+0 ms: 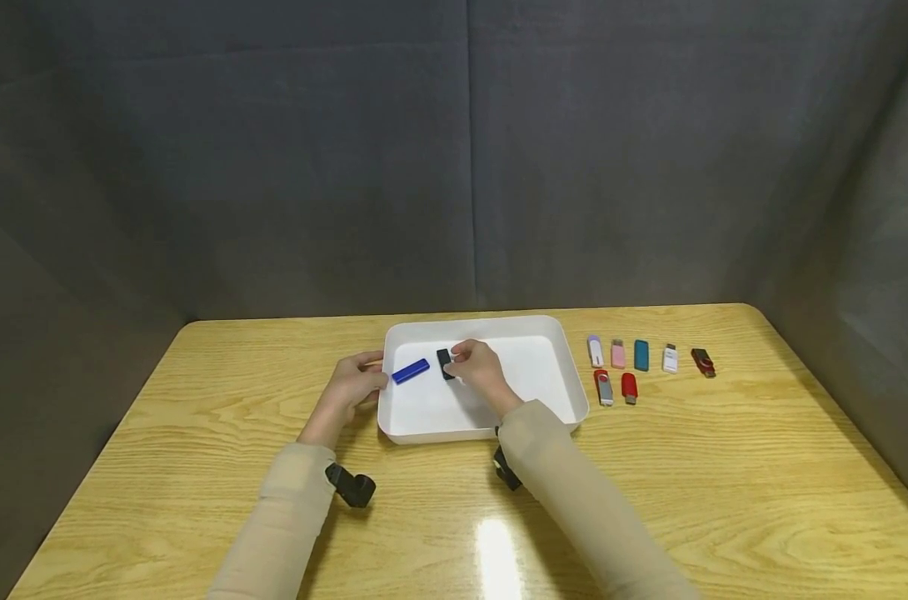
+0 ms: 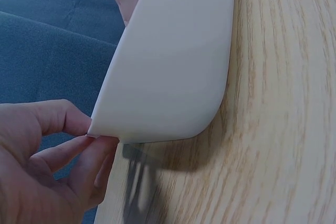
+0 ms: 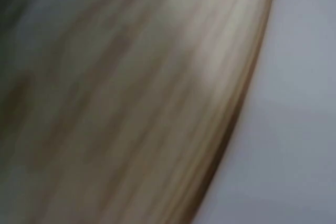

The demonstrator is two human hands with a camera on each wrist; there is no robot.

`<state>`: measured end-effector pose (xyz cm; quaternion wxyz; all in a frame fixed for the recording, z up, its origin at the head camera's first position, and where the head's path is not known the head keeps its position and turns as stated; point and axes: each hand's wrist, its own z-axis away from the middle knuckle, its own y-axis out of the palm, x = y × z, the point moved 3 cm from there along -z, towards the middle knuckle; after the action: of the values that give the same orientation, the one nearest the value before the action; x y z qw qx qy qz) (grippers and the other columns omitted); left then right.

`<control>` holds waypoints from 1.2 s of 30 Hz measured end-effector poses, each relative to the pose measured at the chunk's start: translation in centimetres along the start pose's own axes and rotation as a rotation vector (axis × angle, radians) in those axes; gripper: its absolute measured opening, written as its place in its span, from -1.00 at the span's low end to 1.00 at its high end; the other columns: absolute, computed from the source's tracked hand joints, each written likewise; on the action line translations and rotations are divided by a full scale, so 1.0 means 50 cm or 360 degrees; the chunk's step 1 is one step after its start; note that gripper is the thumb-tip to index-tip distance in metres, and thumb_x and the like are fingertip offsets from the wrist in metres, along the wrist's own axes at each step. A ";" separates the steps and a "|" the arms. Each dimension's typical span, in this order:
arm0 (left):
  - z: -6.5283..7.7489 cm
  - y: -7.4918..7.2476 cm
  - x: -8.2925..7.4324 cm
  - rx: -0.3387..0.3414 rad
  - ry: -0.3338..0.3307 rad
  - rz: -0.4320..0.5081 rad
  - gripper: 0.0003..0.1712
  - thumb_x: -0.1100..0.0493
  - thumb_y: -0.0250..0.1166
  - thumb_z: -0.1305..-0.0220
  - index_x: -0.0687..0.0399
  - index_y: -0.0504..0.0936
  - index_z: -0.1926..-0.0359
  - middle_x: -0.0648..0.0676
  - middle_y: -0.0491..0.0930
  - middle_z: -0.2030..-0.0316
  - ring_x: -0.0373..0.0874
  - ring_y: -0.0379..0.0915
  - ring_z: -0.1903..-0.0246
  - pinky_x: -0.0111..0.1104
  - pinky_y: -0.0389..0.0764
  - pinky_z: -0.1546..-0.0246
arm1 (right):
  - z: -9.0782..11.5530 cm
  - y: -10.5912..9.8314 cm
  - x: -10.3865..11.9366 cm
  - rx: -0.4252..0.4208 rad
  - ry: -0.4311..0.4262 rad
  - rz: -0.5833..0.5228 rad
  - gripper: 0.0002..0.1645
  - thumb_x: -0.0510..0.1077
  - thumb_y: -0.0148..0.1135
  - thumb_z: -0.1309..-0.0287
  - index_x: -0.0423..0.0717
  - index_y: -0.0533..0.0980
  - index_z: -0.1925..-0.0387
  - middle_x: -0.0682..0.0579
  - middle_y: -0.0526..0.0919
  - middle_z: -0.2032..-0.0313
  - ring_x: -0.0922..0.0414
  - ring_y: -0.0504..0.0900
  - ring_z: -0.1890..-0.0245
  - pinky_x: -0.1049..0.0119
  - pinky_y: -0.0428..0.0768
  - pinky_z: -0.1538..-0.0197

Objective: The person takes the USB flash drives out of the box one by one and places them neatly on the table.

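My left hand (image 1: 354, 383) holds the left wall of a white tray (image 1: 525, 400); up close in the left wrist view, the thumb and fingers (image 2: 79, 124) pinch the corner of its rim. Inside the tray, my right hand (image 1: 480, 367) pinches a black USB stick (image 1: 444, 360), its thumb overlapping the stick's lower right side. A blue USB stick (image 1: 411, 371) lies slanted on the tray floor, between the left hand and the black stick. The right wrist view is blurred and has only the tray's outer wall (image 3: 283, 129) and wood grain, with the right fingers out of sight.
To the right of the tray, several USB sticks lie in two rows on the wooden table (image 1: 694, 467): lilac and white (image 1: 596, 352), pink (image 1: 618, 353), teal (image 1: 641, 355), white (image 1: 670, 358), dark red (image 1: 703, 362), red and silver (image 1: 604, 388), red (image 1: 630, 387). Dark curtains (image 1: 334, 167) surround the table.
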<state>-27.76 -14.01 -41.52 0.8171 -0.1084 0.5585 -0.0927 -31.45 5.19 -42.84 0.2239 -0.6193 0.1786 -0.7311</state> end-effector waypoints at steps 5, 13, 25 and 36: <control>0.003 0.003 0.000 0.0008 -0.0001 -0.0001 -0.29 0.45 0.06 -0.05 0.25 0.32 -0.33 0.33 0.46 -0.18 -0.05 0.49 0.06 -0.42 0.61 0.19 | 0.003 0.003 0.002 -0.0009 -0.0038 0.0162 -0.63 -0.18 0.32 -0.08 -0.26 0.56 0.06 -0.15 0.66 0.17 0.08 0.56 0.27 0.41 0.47 0.27; 0.004 0.005 -0.001 -0.0002 -0.0013 -0.0012 -0.29 0.44 0.06 -0.07 0.23 0.32 -0.33 0.31 0.46 -0.17 -0.06 0.47 0.07 -0.40 0.60 0.16 | 0.002 0.009 0.004 -0.0038 -0.0036 0.0260 -0.61 -0.16 0.33 -0.07 -0.25 0.55 0.05 -0.12 0.66 0.19 0.08 0.54 0.28 0.33 0.47 0.21; 0.004 0.002 -0.006 -0.0004 -0.0010 -0.0012 -0.29 0.45 0.05 -0.08 0.24 0.31 -0.33 0.32 0.45 -0.17 -0.05 0.48 0.07 -0.39 0.61 0.14 | 0.012 0.006 0.020 0.0001 -0.0048 0.0367 -0.59 -0.34 0.31 0.06 -0.26 0.59 0.07 -0.15 0.70 0.14 -0.01 0.63 0.17 0.20 0.58 0.04; 0.005 0.000 -0.005 -0.0018 -0.0003 -0.0020 -0.30 0.46 0.06 -0.07 0.24 0.33 -0.32 0.33 0.46 -0.15 -0.07 0.49 0.12 -0.44 0.59 0.24 | 0.005 -0.005 0.010 0.0145 -0.0055 0.0227 -0.60 -0.33 0.40 0.09 -0.32 0.62 0.11 -0.17 0.71 0.15 0.07 0.61 0.18 0.24 0.55 -0.06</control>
<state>-27.62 -13.93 -41.22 0.8165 -0.1164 0.5575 -0.0945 -31.31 5.13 -42.25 0.3064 -0.6067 0.1850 -0.7098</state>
